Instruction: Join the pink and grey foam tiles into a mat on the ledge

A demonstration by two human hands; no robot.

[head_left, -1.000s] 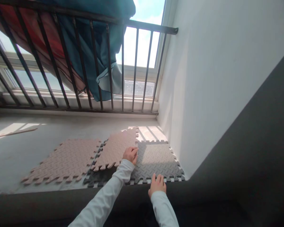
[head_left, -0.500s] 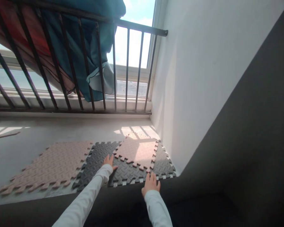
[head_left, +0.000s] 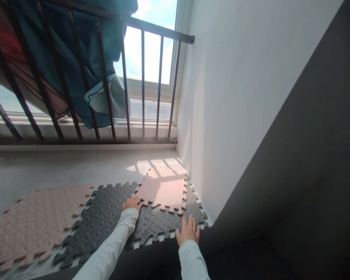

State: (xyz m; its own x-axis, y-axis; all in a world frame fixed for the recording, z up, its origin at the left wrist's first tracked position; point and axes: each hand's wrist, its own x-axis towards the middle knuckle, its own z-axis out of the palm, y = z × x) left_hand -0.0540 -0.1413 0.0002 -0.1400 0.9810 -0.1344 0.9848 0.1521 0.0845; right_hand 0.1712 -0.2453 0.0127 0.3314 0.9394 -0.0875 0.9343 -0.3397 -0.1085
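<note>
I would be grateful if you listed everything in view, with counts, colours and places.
Pink mats: two, pink, one left, one overlapping dark matting
Dark mats: two, dark grey, between the left pink mat and wall
Ledge: one, grey, beneath the mats
Wall: one, white, right
Railing: one, dark, before the window
Cloth: count unclear, teal and red, at the railing
Window: one, pale frame, behind
Hands: two, white-sleeved, left and right, near the mats

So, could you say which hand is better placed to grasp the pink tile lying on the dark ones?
Probably the left hand: its fingers reach the near left corner of that pink tile. The right hand, at the front of the dark tiles, appears just short of it.
</note>
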